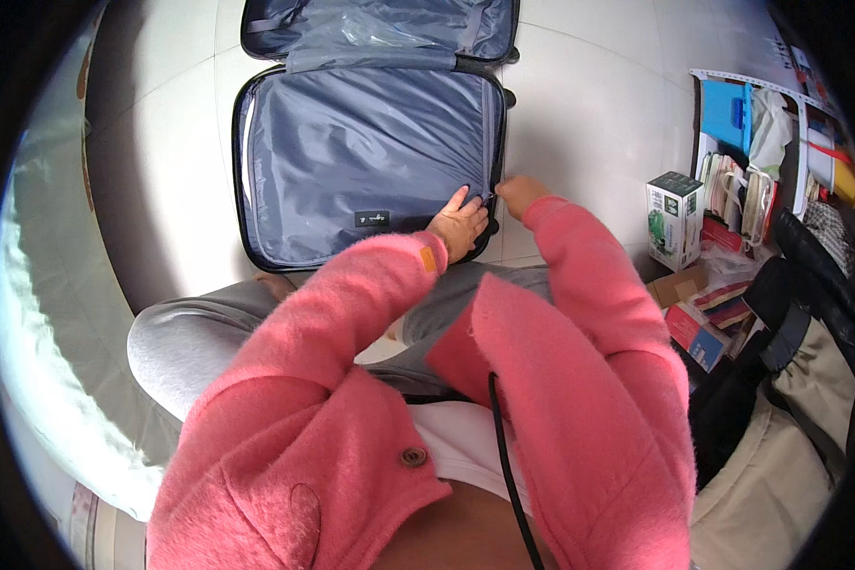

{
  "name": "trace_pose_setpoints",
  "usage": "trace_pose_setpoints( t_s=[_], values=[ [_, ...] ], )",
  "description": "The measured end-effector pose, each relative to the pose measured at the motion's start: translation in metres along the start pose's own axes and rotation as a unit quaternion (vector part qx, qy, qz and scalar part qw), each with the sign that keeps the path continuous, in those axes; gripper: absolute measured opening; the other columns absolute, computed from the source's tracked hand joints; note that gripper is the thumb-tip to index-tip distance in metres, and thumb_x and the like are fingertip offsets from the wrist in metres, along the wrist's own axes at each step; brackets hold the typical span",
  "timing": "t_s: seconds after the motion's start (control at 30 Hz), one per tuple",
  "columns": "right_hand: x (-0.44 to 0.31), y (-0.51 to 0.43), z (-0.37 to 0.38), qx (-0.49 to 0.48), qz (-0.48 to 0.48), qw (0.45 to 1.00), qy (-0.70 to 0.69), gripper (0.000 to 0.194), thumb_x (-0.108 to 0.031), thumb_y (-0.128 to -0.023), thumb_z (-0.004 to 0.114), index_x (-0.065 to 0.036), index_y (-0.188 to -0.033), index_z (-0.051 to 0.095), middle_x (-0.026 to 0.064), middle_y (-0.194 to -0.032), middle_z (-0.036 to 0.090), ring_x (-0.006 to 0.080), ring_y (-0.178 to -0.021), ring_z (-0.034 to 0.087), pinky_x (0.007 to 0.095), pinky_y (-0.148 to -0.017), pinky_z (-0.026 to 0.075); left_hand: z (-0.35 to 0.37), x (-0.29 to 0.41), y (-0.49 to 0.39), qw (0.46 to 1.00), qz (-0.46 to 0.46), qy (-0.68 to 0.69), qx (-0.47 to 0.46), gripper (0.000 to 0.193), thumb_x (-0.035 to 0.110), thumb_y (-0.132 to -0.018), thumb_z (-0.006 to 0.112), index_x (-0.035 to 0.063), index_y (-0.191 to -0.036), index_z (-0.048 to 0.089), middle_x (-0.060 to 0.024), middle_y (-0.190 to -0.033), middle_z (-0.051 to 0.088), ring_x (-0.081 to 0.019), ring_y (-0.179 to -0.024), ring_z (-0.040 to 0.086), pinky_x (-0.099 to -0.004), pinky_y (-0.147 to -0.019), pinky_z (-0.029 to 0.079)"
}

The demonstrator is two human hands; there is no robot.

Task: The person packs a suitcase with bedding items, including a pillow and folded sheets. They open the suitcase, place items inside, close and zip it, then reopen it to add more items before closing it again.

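Note:
An open suitcase (256, 263) with blue-grey lining lies on the floor before me. A zipper (486, 135) runs down the right side of the lining panel (356, 142) in its near half. At this zipper's lower end, my right hand (521, 195) pinches what looks like the zipper pull (491, 197), just over the suitcase's right rim. My left hand (462, 224) rests palm down on the lining's lower right corner, fingers spread beside the zipper. Creases in the fabric fan out towards that corner. A dark label (372, 219) is sewn near the panel's lower edge.
The suitcase's other half (385, 28) lies unfolded beyond, with clear plastic in it. To the right stand a white-and-green carton (674, 221), a blue bin (724, 114) and a shelf rack with bags. My crossed legs (185, 342) border the near side. Pale fabric hangs at left.

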State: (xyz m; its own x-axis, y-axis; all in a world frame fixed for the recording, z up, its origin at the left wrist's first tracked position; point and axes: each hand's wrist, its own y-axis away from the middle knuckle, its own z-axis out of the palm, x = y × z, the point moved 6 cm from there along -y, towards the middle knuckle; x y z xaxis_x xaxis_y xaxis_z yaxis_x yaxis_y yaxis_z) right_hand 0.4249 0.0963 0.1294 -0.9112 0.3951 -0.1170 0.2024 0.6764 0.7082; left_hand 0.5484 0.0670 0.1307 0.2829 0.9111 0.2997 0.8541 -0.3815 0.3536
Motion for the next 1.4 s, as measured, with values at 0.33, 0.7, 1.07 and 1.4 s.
trace_pose_setpoints(
  t_s=[0.33, 0.7, 1.07, 1.4],
  values=[
    [-0.030, 0.001, 0.006, -0.076, -0.029, 0.996, 0.041, 0.019, -0.007, -0.076, 0.055, -0.007, -0.090, 0.067, 0.0173, -0.091, 0.066, 0.0348, -0.086, 0.064, 0.0436, -0.076, 0.051, 0.021, -0.009, 0.014, 0.999, -0.007, 0.028, 0.035, 0.048, 0.020, -0.089, 0.039, 0.0134, -0.137, 0.039, 0.0000, -0.146, 0.030, -0.0172, -0.139, 0.017, -0.0524, -0.110, 0.011],
    [-0.073, 0.014, 0.040, -0.200, -0.115, 0.973, 0.004, 0.022, -0.008, -0.076, 0.058, -0.005, -0.094, 0.069, 0.0188, -0.099, 0.065, 0.0322, -0.093, 0.063, 0.0409, -0.080, 0.051, 0.019, -0.034, 0.064, 0.999, 0.040, 0.015, 0.008, 0.052, 0.024, -0.086, 0.049, 0.0293, -0.137, 0.041, 0.0049, -0.153, 0.010, -0.0190, -0.142, 0.004, -0.0584, -0.109, 0.010],
    [-0.168, -0.006, 0.051, -0.104, -0.081, 0.953, -0.271, 0.016, -0.013, -0.075, 0.058, -0.007, -0.085, 0.069, 0.0174, -0.083, 0.065, 0.0345, -0.081, 0.064, 0.0436, -0.074, 0.049, 0.021, -0.086, 0.136, 0.984, -0.116, 0.106, 0.082, 0.057, 0.037, -0.086, 0.054, 0.0337, -0.139, 0.034, -0.0015, -0.152, 0.015, -0.0186, -0.140, 0.013, -0.0552, -0.108, 0.015],
    [-0.272, -0.051, 0.042, 0.003, -0.060, 0.884, -0.464, 0.017, -0.017, -0.075, 0.060, -0.002, -0.078, 0.065, 0.0219, -0.079, 0.063, 0.0401, -0.081, 0.061, 0.0466, -0.073, 0.048, 0.029, -0.148, 0.243, 0.752, -0.596, 0.245, 0.141, 0.062, 0.041, -0.091, 0.048, 0.0264, -0.145, 0.020, -0.0152, -0.151, 0.011, -0.0343, -0.139, 0.013, -0.0648, -0.101, 0.022]
  ],
)
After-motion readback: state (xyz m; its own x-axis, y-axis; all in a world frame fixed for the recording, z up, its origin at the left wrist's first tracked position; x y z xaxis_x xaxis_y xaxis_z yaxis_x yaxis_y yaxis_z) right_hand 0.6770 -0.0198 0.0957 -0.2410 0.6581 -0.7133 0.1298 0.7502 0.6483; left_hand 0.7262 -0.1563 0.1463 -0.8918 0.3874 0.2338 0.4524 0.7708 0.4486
